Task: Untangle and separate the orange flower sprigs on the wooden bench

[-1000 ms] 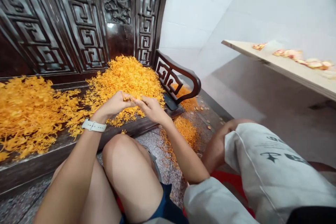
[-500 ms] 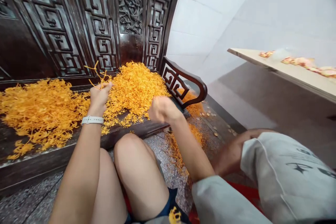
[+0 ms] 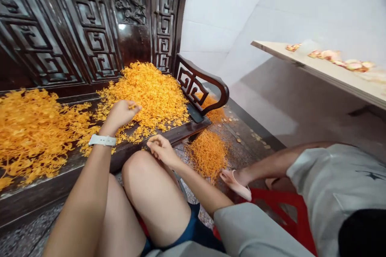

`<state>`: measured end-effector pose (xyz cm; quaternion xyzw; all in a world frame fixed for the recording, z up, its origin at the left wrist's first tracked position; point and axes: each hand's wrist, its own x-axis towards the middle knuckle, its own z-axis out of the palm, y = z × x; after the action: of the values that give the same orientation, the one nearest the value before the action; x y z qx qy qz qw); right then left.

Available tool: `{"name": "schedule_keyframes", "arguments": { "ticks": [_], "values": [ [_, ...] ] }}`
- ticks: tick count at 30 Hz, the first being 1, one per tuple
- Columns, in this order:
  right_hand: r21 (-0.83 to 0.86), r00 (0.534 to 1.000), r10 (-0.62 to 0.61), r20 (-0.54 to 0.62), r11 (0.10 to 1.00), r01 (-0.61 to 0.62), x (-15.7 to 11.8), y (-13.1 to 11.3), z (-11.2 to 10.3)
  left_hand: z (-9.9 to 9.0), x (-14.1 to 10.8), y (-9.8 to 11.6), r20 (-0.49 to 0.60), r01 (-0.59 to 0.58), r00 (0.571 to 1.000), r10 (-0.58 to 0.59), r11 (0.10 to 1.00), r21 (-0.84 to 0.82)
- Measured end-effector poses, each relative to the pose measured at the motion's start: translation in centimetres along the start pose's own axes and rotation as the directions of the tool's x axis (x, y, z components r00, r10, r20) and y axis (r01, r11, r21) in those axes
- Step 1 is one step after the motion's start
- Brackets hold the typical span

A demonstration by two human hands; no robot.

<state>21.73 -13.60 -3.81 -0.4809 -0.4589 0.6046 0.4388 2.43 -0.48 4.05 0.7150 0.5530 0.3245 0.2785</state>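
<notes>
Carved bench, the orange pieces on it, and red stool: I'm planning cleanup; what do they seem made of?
Carved bench: probably varnished wood; dark brown, glossy highlights.
Orange pieces: perhaps plant or fungus, dull; thin, irregular strands.
Red stool: likely smooth plastic; even colour, openings.

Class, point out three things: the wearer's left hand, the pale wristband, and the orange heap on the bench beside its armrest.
Left hand [image 3: 121, 112]: head view, middle of the hand.
Pale wristband [image 3: 103, 140]: head view, on the strap.
Orange heap [image 3: 157, 94]: head view, mid-heap.
</notes>
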Motion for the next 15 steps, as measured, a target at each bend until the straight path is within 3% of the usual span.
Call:
{"name": "schedule_keyframes", "arguments": {
  "ticks": [2,5,8,11,12,13,15],
  "values": [
    [0.100,0.987,-0.054,-0.154,0.993,0.070,-0.6,0.7,-1.2,2.3,-0.7,1.5,0.219,-0.150,0.969,0.113,0.976,0.161],
    [0.139,0.968,-0.110,-0.227,0.980,0.144,-1.1,0.6,-4.0,6.3,-2.5,4.6,0.509,-0.343,0.835,0.210,0.922,0.182],
    [0.073,0.959,-0.186,-0.214,0.976,0.205,-2.2,-0.3,-7.4,8.8,-4.3,7.6,0.637,-0.418,0.715,0.289,0.907,0.058],
    [0.013,0.945,-0.240,-0.224,0.968,0.249,-4.8,-2.3,-11.8,8.2,-5.2,9.7,0.675,-0.348,0.632,0.382,0.917,-0.193],
    [0.025,0.944,-0.243,-0.225,0.967,0.255,-6.0,-3.0,-13.5,7.2,-5.2,10.1,0.657,-0.287,0.639,0.400,0.916,-0.279],
    [0.061,0.944,-0.237,-0.230,0.964,0.258,-7.3,-3.5,-15.4,5.9,-5.1,10.3,0.614,-0.221,0.680,0.400,0.911,-0.349],
    [0.197,0.931,-0.218,-0.293,0.939,0.281,-9.8,-3.7,-19.1,2.5,-4.9,9.9,0.439,-0.127,0.829,0.346,0.882,-0.455]
  ]
}}
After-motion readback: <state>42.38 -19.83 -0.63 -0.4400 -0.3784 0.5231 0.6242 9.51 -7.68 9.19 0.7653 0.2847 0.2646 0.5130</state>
